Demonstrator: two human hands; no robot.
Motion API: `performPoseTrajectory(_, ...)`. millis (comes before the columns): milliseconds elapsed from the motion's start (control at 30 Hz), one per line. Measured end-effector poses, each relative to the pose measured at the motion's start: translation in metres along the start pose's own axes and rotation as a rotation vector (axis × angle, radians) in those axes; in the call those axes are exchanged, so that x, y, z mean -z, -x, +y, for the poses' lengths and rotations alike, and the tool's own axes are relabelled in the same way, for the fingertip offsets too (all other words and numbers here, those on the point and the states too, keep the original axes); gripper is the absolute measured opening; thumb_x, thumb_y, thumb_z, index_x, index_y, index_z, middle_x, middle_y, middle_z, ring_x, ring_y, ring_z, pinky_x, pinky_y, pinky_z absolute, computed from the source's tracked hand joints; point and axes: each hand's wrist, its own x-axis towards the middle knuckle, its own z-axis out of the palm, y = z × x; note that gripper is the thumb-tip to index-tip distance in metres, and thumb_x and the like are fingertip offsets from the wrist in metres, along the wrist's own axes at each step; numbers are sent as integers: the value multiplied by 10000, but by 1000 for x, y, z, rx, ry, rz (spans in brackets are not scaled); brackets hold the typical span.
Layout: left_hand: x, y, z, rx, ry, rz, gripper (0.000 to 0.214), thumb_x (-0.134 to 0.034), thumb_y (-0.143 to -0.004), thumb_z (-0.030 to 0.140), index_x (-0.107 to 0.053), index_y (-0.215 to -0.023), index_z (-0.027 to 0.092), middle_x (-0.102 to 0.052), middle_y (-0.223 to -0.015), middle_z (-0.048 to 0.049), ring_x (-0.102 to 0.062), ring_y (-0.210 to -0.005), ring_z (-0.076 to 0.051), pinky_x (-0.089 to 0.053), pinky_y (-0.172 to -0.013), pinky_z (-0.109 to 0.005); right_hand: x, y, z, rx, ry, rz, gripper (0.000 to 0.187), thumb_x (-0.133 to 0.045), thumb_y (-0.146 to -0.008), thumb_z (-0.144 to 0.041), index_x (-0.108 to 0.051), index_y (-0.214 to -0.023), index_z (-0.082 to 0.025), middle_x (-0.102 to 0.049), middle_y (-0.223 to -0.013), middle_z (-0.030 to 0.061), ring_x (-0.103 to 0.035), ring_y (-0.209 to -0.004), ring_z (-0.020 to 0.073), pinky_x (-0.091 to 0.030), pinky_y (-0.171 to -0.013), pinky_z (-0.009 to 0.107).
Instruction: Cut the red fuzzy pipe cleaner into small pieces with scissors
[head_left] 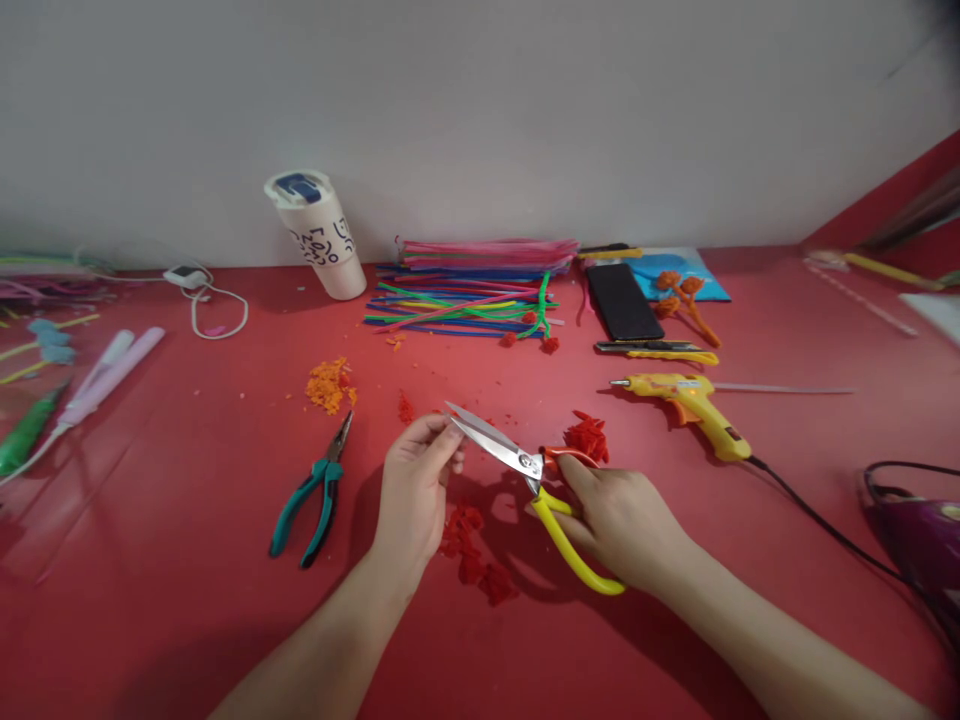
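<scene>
A red desk [187, 620] runs up to a plain white wall [480, 100]. Near the desk's front edge, about the middle, the right hand [619, 515] grips the yellow and orange handles of a pair of scissors [517, 460], whose steel blades point left and slightly toward the back and stand a little apart. The left hand [415, 485] has its fingertips pinched together right at the blades' tips; whether anything small sits between them I cannot tell. Red fuzzy scraps [469, 545] lie on the desk below the blades, between the two hands, and a further red clump [587, 437] lies just behind the scissor handles. Teal-handled pliers [315, 490] lie left of the left hand, with orange scraps [328, 385] behind them. A yellow glue gun [694, 400] lies toward the right side. Along the back edge are a white cup [319, 235], a pile of coloured pipe cleaners [465, 295] and a black phone [622, 300].
</scene>
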Motion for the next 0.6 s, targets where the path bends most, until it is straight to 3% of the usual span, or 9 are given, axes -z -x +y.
performPoseTrajectory(367,2,-1,-1,-8,-14,-12,21,-629,-680,162,-610,-684,155,-528,-604,35,-442,-518,-38,-352,-501,-155,0,0,0,-9,-14,6,349,-354,-824,-499,-452,-698,-188,-547,-468,14,-488,-381,155,-151,-436,252)
performPoseTrajectory(600,1,-1,0,-8,-43,-7,46,-633,-682,181,-606,-664,149,-528,-579,31,-442,-516,-41,-349,-496,-150,3,0,1,-90,-73,-39,367,-351,-817,-518,-443,-665,-196,-518,-453,6,-477,-388,147,-158,-433,249)
